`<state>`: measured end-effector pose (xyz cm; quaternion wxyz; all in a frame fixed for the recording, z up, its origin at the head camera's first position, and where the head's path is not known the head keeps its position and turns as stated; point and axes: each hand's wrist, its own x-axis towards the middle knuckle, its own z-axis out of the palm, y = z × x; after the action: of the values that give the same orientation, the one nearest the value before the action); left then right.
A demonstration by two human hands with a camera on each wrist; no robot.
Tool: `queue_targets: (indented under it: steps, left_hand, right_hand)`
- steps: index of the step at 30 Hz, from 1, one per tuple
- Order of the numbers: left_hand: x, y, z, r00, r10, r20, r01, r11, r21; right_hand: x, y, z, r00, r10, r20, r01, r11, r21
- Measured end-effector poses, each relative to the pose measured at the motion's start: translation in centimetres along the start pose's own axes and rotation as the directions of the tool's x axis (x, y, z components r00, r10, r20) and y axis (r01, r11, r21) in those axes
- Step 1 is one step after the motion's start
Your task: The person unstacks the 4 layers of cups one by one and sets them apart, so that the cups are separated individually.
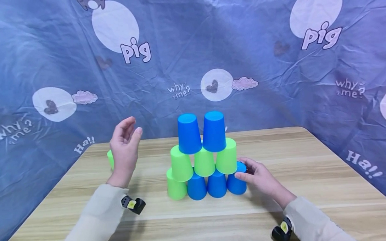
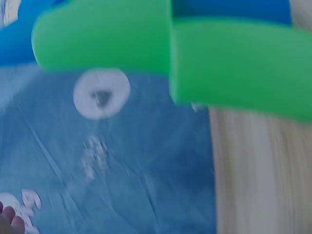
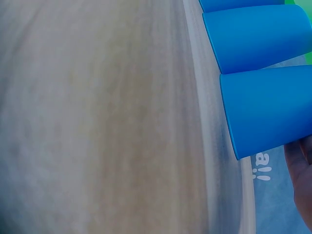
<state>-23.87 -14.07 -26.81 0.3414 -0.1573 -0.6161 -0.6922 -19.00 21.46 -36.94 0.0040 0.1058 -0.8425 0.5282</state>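
Plastic cups stand upside down in a three-level stack. At the bottom, a green cup (image 1: 176, 187) is at the left end and several blue ones continue the row. Three green cups (image 1: 181, 165) form the middle level, with two blue cups (image 1: 214, 132) on top. My right hand (image 1: 260, 176) holds the right-end bottom blue cup (image 1: 236, 185), thumb in front and fingers behind; the right wrist view shows fingers (image 3: 297, 165) against its side. Left of the stack, my left hand (image 1: 125, 147) is raised with loosely bent fingers and nothing in it.
Another green cup (image 1: 110, 159) stands at the table's back left, mostly hidden behind my left hand. A patterned blue cloth (image 1: 164, 36) hangs behind the wooden table (image 1: 190, 223) and along its sides. Both sleeved wrists carry small black cameras.
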Motion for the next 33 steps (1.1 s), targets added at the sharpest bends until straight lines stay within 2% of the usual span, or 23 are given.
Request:
queue_targets:
  steps: [5,8,12,18,23,33]
  left_hand:
    - [-0.8,1.9,1.9,0.996,-0.031,0.083,0.028,0.999,0.032]
    - [-1.3,2.7,2.9,0.985,-0.060,0.163,0.052,0.997,0.053]
    - [-2.0,3.5,4.3,0.956,-0.099,0.276,0.080,0.994,0.079]
    - [-2.6,4.0,6.0,0.905,-0.146,0.400,0.090,0.984,0.156]
    - [-2.6,3.9,7.0,0.877,-0.178,0.446,0.093,0.974,0.205]
    - [-2.2,4.3,8.0,0.841,-0.277,0.465,0.174,0.952,0.251]
  right_hand:
    - [0.0,0.0,-0.1,1.000,-0.003,0.001,0.003,1.000,0.003]
    - [0.0,-0.1,-0.2,1.000,-0.004,-0.003,0.004,1.000,0.004]
    - [0.0,-0.1,-0.2,1.000,-0.004,-0.006,0.004,1.000,0.005]
    - [0.1,0.0,-0.2,1.000,-0.004,-0.007,0.004,1.000,0.007]
    - [0.1,0.0,-0.1,1.000,-0.003,-0.006,0.003,1.000,0.011]
    - [0.1,-0.1,0.0,1.000,0.006,-0.002,-0.006,1.000,0.025]
